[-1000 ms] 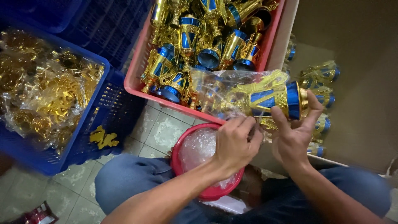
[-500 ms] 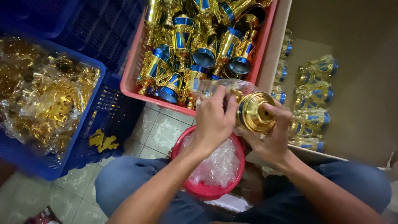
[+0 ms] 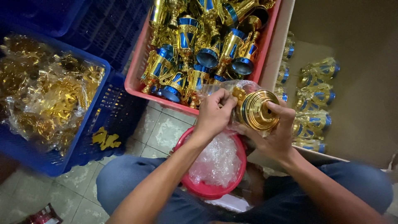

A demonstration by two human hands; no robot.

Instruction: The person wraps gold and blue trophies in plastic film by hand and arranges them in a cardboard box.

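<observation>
Here, the largest thing in view is the cardboard box (image 3: 365, 83) at three o'clock, laid open so that bagged gold-and-blue cups (image 3: 317, 97) can be stacked in rows along its near wall. At nine o'clock a blue crate (image 3: 89, 143) is kept within reach; it is filled with gold ornaments in clear wrapping (image 3: 45, 99), and one loose gold piece (image 3: 105, 139) is lodged on its outer wall. At twelve o'clock a pink crate (image 3: 141, 81) is heaped with unwrapped gold-and-blue trophy cups (image 3: 199, 45), tipped every way. Just below the middle, at six o'clock, a red bowl (image 3: 207, 191) is set between the knees, against the blue trousers (image 3: 124, 182), and clear plastic bags (image 3: 215, 159) are held in it, close under the hands.

At the centre, just above the bowl, one trophy cup (image 3: 259, 110) is held on its side, its round gold base turned toward the camera, with a clear bag (image 3: 226, 88) drawn over its far end. The right hand (image 3: 275, 132) is closed round the base rim from below, so the cup is steadied. The left hand (image 3: 213, 114) is pinched shut on the bag's edge at the cup's ten o'clock side, seemingly so that the film can be drawn along the body. A tiled floor (image 3: 159, 132) is seen beneath, and a small red packet (image 3: 41, 215) lies at seven o'clock.
</observation>
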